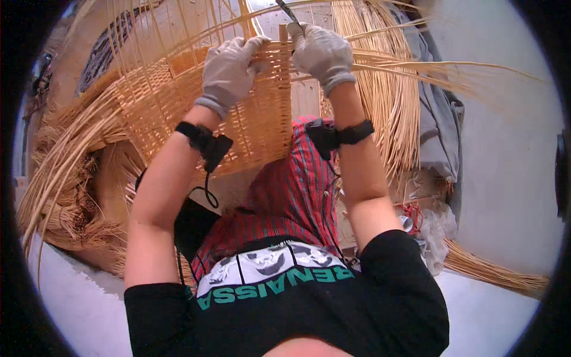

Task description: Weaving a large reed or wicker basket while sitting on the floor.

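Observation:
A half-woven wicker basket (202,119) stands in front of me, with thin upright stakes rising from its far left side. Gloved in pale fabric, my left hand (231,70) is closed on the upper edge of the weave, close to a flat wooden upright (284,77) at the basket's right end. My right hand (324,55), gloved the same way, is just right of that upright. Its fingers are closed round a slim dark tool (288,11) that points up and left; its exact kind is unclear. Loose weaving strands (410,66) extend rightward from beside the right hand.
A thick bundle of long canes (386,113) lies to the right, beside grey cloth (437,107). More bundled canes (77,154) curve along the left. Lower right are a clear plastic bag (437,241) and another cane bundle (493,268). My legs, in red striped cloth (297,184), are below the basket.

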`<action>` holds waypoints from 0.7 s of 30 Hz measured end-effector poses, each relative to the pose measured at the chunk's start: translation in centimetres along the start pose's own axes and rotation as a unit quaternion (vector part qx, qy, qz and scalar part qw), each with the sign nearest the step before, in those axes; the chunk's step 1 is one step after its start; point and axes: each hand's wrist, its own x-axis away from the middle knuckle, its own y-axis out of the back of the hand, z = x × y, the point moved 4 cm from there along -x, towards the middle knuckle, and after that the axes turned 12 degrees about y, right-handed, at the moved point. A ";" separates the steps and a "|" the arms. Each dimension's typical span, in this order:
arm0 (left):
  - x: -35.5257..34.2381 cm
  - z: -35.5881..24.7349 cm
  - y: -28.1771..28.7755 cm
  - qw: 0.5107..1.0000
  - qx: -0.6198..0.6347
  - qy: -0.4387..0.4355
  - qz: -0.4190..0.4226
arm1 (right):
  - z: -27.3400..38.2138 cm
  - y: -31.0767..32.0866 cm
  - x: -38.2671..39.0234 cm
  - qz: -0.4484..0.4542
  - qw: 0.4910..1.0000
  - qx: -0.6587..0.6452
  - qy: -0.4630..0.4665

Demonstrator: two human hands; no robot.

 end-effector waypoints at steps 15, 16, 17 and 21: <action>0.2 3.2 4.8 0.957 0.113 0.262 0.049 | -0.2 -1.1 1.6 -0.162 0.969 -0.171 0.072; -0.2 3.1 4.4 0.951 0.110 0.276 0.085 | 1.6 0.1 2.4 -0.255 0.953 -0.118 0.115; 0.5 3.3 4.4 0.951 0.110 0.280 0.074 | 3.3 0.3 2.9 -0.258 0.950 -0.120 0.126; 2.6 2.9 2.7 0.969 0.133 0.207 -0.036 | 4.8 -2.4 0.9 -0.072 0.989 -0.125 0.024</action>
